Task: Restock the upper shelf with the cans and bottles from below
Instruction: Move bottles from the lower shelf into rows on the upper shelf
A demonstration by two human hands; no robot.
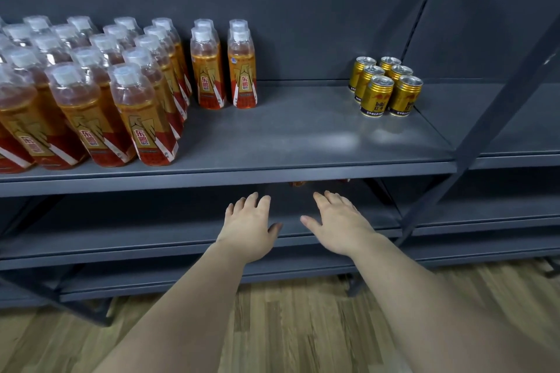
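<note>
Several orange drink bottles [91, 94] with clear caps stand in rows on the left of the upper shelf [303, 136]. Two short rows of the same bottles [224, 66] stand nearer the middle. Several gold cans [385, 85] are grouped at the shelf's right. My left hand [247, 225] and my right hand [339, 221] reach side by side into the lower shelf [151, 233], palms down, fingers spread, holding nothing. Just beyond my fingertips, small orange-red bits of items [303, 182] peek out under the upper shelf's front lip; the rest is hidden.
A dark diagonal upright [472, 136] crosses at the right, with more grey shelving [515, 130] behind it. Another low shelf [181, 281] sits near the wooden floor [288, 327]. Bare shelf surface lies between the middle bottles and the cans.
</note>
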